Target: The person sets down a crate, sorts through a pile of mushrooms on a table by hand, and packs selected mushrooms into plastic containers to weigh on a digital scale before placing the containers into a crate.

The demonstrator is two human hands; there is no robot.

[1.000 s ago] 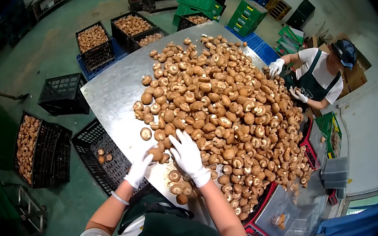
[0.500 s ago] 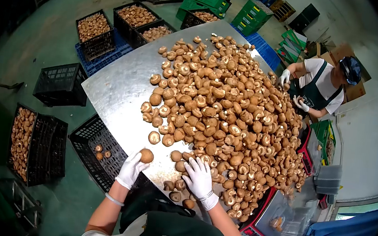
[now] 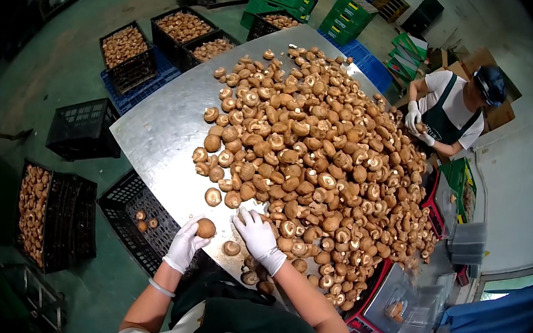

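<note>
My left hand (image 3: 185, 246), in a white glove, holds a brown mushroom (image 3: 206, 228) at the near left edge of the metal table (image 3: 159, 136). Over the near edge of the large mushroom pile (image 3: 320, 152) is my right hand (image 3: 256, 236), also gloved. Its fingers reach forward and touch mushrooms; whether it grips one is hidden. A single mushroom (image 3: 231, 248) lies between my hands, and a few more are beside my right wrist. Below the table's left edge stands a black crate (image 3: 137, 218) with a few mushrooms in it.
Filled black crates (image 3: 123, 50) stand on the floor at the left and back. Across the pile a co-worker (image 3: 448, 111) in an apron handles mushrooms. Red scales (image 3: 369, 330) and clear plastic trays (image 3: 466, 243) are at the right. Green crates (image 3: 347, 19) are stacked behind.
My right hand has moved left and forward along the pile's edge. My left hand, which took hold of the mushroom earlier, still has it. The co-worker's hands have come together.
</note>
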